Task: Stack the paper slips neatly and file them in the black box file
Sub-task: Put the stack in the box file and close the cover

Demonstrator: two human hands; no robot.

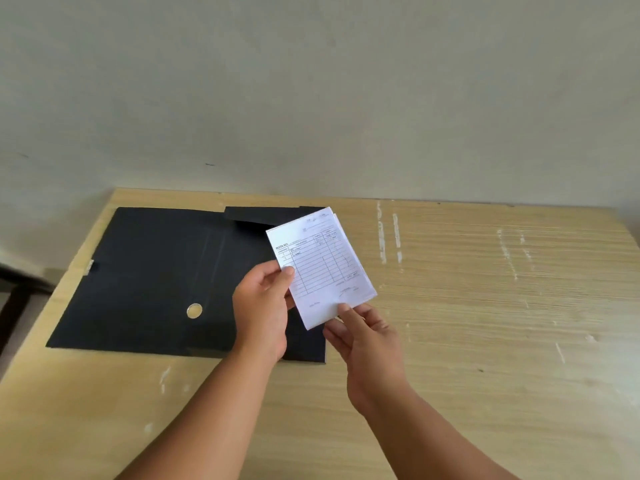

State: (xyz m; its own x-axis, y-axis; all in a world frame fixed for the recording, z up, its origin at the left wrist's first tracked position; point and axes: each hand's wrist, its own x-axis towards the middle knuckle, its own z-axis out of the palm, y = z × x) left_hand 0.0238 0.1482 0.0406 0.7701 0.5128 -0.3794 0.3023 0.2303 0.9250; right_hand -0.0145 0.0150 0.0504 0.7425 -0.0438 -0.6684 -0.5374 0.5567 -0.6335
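Note:
A small stack of white paper slips [320,265] with a printed table on the top sheet is held in the air, tilted, above the right part of the black box file [149,278]. My left hand [263,306] pinches the stack's left edge. My right hand [363,334] grips its lower corner, thumb on top. The file lies flat and opened out on the wooden table [485,306], with a round finger hole [194,310] in its spine and a flap [263,214] folded at the far side.
A plain wall [311,81] rises right behind the table's far edge. The table's left edge runs beside the file, with a dark piece of furniture [14,299] beyond it. White scuff marks streak the wood to the right.

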